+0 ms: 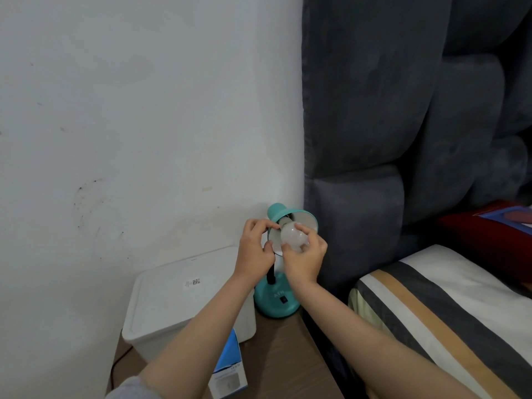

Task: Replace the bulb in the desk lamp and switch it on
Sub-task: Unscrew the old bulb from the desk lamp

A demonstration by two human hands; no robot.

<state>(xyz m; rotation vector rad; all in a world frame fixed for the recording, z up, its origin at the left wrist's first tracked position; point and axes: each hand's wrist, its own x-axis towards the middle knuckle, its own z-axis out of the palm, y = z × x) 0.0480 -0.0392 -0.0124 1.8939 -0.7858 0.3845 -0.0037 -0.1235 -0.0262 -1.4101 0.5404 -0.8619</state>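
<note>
A teal desk lamp stands on a brown bedside table, its round base (276, 305) carrying a small black switch. Its shade (305, 217) tilts toward me with the white inside showing. A frosted white bulb (292, 236) sits at the mouth of the shade, its neck at the socket. My right hand (305, 259) grips the bulb from below and the right, fingers wrapped round the glass. My left hand (254, 249) pinches the left rim of the shade. Whether the bulb's thread is inside the socket is hidden.
A white lidded plastic box (178, 300) fills the left of the table (285, 355). A blue and white bulb carton (230, 370) lies under my left forearm. A dark padded headboard (374, 125) and a striped pillow (437, 306) border the right. A white wall stands behind.
</note>
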